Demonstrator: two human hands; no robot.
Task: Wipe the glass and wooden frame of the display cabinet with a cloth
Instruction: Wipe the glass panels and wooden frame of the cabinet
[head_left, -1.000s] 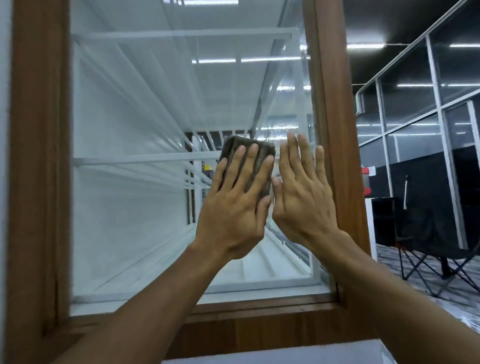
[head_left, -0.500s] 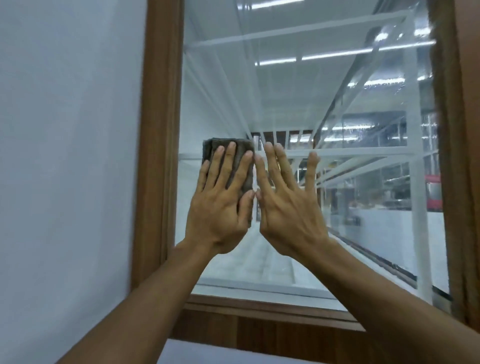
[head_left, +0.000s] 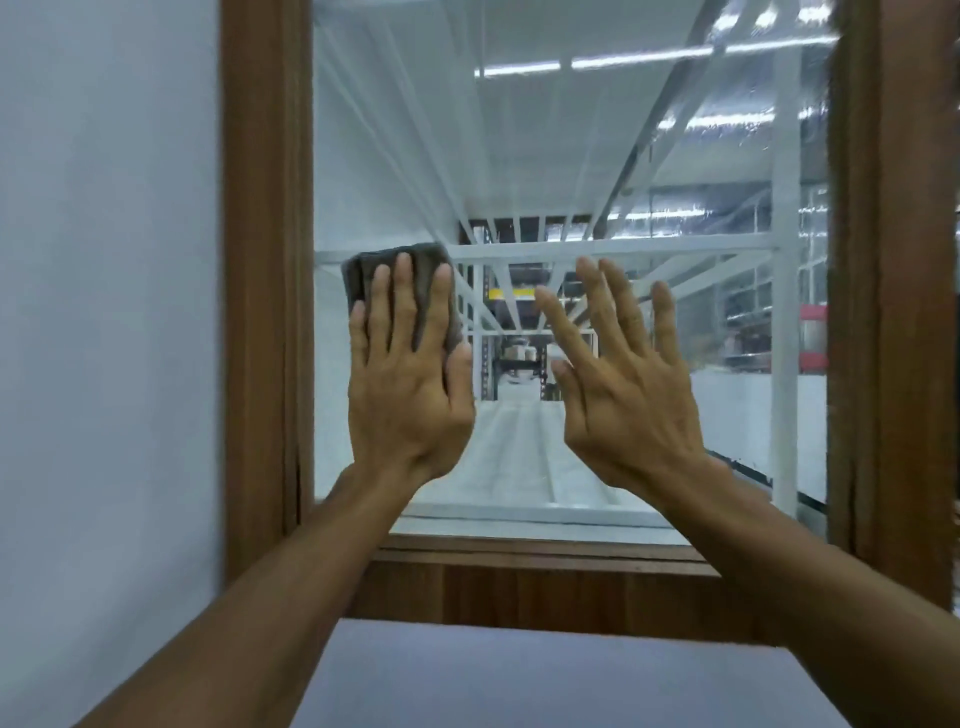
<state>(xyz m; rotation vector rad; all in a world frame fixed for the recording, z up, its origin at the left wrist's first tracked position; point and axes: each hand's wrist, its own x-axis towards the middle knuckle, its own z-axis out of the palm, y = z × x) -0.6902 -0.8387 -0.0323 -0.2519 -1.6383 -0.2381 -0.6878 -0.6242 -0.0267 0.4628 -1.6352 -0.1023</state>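
No writing, label, number or sign can be read. Seen through the clear glass pane (head_left: 571, 130), the red block (head_left: 813, 338) at 3 o'clock and the yellow strip (head_left: 514, 294) on the dark racking (head_left: 485, 332) near the centre are too blurred to show any lettering.

Bright glare on glass (head_left: 415, 130) (edges soft)
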